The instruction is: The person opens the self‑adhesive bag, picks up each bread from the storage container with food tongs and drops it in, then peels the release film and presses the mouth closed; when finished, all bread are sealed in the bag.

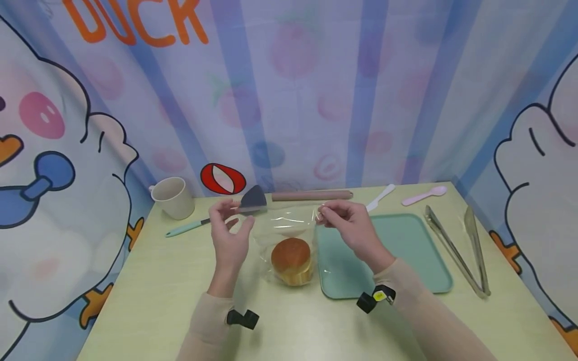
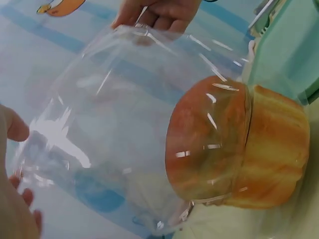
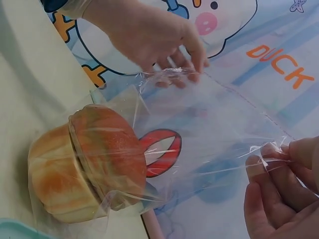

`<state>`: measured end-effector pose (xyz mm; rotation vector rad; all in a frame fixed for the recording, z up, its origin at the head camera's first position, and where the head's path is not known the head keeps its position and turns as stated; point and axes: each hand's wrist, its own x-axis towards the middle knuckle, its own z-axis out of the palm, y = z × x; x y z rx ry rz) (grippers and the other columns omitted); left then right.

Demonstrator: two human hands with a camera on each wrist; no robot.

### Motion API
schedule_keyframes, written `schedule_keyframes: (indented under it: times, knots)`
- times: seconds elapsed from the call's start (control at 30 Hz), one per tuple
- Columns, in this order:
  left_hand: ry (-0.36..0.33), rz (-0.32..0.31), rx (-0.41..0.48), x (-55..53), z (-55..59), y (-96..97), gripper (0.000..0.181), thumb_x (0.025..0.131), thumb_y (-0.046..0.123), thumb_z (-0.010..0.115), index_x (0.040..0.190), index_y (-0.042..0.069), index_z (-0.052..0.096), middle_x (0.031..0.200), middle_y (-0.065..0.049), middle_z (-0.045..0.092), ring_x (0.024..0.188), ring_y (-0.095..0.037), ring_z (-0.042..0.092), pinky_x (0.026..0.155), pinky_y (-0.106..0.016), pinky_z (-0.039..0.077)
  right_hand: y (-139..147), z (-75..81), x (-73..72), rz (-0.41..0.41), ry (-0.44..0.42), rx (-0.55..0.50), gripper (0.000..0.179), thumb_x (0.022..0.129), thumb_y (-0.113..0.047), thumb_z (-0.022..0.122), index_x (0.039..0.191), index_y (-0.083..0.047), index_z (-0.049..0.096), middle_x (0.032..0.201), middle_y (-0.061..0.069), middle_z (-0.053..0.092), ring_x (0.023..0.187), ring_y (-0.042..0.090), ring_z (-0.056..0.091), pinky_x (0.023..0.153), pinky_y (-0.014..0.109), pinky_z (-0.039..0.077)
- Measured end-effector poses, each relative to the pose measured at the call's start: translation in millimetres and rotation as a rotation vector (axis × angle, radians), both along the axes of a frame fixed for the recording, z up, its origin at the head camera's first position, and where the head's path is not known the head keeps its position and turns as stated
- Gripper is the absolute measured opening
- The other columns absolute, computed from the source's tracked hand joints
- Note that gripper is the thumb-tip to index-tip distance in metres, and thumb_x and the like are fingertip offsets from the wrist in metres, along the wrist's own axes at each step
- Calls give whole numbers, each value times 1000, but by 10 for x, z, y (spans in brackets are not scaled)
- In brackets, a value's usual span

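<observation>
A clear plastic bag [image 1: 289,219] stands above the table with a round brown-topped bread bun [image 1: 291,258] in its lower part. My right hand [image 1: 354,228] pinches the bag's upper right corner between thumb and fingertips, as the right wrist view also shows. At the bag's upper left side is my left hand [image 1: 229,243], its thumb spread apart from loosely bent fingers. In the left wrist view, the bag's edge lies between that thumb and the fingers; light contact is hard to judge.
A green tray [image 1: 402,250] lies to the right, partly under my right forearm, with metal tongs [image 1: 451,245] beyond it. Along the back are a mug [image 1: 173,197], a spatula [image 1: 185,228], a rolling pin [image 1: 311,195], a white knife [image 1: 381,196] and a pink spoon [image 1: 424,195].
</observation>
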<state>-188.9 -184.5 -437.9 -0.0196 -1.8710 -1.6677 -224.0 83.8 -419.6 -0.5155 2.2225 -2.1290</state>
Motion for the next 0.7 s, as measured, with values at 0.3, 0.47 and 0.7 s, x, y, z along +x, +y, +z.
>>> schedule_keyframes:
  times: [0.3, 0.47, 0.7]
  knots:
    - [707, 7, -460, 20, 201, 340, 19, 87, 6, 69, 101, -5, 62, 93, -15, 66, 84, -28, 59, 74, -29, 47, 5, 4, 39, -23, 26, 50, 20, 105, -14, 66, 109, 4, 74, 97, 13, 76, 88, 17, 71, 85, 30, 62]
    - [648, -362, -773, -31, 277, 607, 15, 92, 3, 71, 107, 2, 71, 99, -7, 71, 84, -18, 66, 70, -21, 57, 19, 14, 50, -35, 65, 68, 22, 104, -20, 68, 111, 0, 76, 96, 9, 77, 88, 19, 72, 79, 31, 61]
    - [452, -322, -859, -118, 280, 796, 28, 97, 6, 73, 124, 3, 73, 116, -9, 69, 99, -19, 66, 82, -27, 59, 53, 2, 65, -34, 121, 60, 19, 102, -18, 71, 109, 0, 75, 96, 11, 79, 87, 23, 77, 80, 29, 62]
